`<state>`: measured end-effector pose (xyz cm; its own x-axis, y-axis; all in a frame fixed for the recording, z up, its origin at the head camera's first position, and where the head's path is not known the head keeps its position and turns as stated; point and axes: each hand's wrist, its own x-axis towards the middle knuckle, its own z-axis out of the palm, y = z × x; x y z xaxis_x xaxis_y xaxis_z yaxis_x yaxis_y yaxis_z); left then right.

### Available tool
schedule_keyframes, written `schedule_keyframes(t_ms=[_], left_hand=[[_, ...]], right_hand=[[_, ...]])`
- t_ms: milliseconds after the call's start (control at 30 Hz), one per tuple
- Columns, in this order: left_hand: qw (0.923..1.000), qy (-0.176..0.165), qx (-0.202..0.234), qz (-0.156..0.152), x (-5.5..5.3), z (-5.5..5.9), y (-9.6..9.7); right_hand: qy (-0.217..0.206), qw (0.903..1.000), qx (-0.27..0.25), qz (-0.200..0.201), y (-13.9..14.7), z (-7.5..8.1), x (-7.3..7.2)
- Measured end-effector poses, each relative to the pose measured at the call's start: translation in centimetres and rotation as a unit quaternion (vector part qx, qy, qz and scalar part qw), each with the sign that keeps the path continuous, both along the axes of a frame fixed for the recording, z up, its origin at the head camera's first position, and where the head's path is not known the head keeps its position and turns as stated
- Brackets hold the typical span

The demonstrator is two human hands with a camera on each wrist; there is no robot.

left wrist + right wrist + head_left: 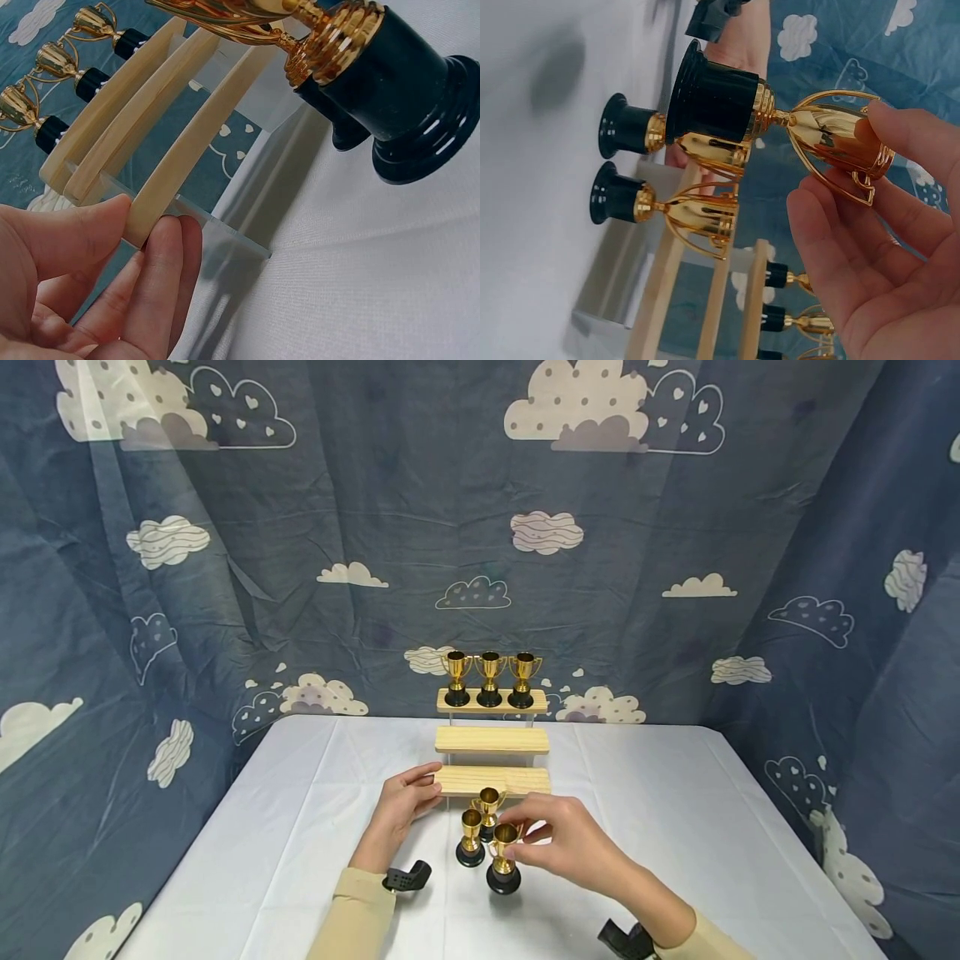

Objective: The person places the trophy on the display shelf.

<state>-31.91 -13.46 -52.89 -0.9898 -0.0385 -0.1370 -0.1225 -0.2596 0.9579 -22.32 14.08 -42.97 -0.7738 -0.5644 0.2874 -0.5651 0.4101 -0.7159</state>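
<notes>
My left hand (402, 806) pinches the left end of the lowest wooden board (199, 150) of a three-tier display stand, thumb on one face and fingers on the other. My right hand (573, 842) holds a small gold trophy cup (832, 135) by its bowl, with its black base clear of the cloth. Two more trophies, a left one (470, 837) and a rear one (488, 803), stand upright on the table in front of the stand. Three matching trophies (489, 677) stand in a row on the top board (491, 707).
The middle board (491, 740) of the stand carries nothing. Clear side supports (225, 229) hold the boards up. A white cloth covers the table (652, 793). Behind it hangs a blue curtain (420, 510) with cloud prints. Each wrist wears a black strap mount (407, 877).
</notes>
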Motion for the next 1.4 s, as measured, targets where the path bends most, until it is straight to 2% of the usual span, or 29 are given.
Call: schedule_keyframes(t_ms=[367, 700, 933, 1133, 1400], left_hand=[[1.0, -0.004, 0.004, -0.001, 0.1, 0.2, 0.0], [0.9999, -0.01, 0.001, -0.001, 0.0, 0.1, 0.0], [0.9999, -0.011, 0.002, -0.003, -0.1, 0.1, -0.1], [1.0, -0.008, -0.002, -0.001, -0.1, 0.1, -0.1], [0.9999, -0.012, 0.002, 0.005, -0.2, 0.0, 0.0]], right_hand=[[0.04, 0.9988, -0.025, 0.008, -0.2, 1.0, -0.3], [0.039, 0.9989, -0.027, -0.004, -0.6, 2.1, -0.4], [0.047, 0.9982, -0.038, -0.008, -0.9, 2.8, -0.9], [0.059, 0.997, -0.042, -0.027, -1.4, 3.5, -1.3], [0.056, 0.996, -0.059, -0.036, -1.8, 4.3, -1.9]])
